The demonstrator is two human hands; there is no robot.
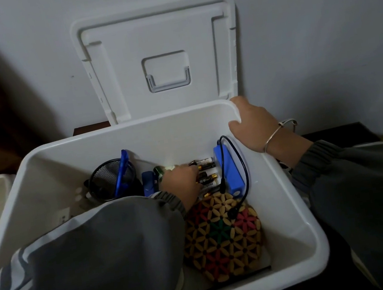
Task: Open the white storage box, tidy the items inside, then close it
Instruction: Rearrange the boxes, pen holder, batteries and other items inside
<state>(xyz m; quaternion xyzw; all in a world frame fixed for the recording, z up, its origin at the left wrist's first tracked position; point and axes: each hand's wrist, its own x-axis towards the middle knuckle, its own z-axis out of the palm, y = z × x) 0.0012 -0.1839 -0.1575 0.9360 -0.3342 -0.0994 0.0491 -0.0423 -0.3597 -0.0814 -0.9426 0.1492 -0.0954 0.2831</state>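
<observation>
The left hand (pixel 181 181) reaches down into the open box (pixel 291 194), fingers bent onto the batteries (pixel 204 164) at its far end, though whether it grips one cannot be told. The right hand (pixel 252 125), with a bracelet (pixel 276 134) on its wrist, is curled over the box's far right corner and holds the rim. The box stands on a dark surface (pixel 334 132) against a pale wall (pixel 315 12), its lid (pixel 158 37) upright at the far side, with a mesh cup (pixel 106 181) to the left, a blue power bank (pixel 227 171) to the right and a woven mat (pixel 222 235) nearer.
</observation>
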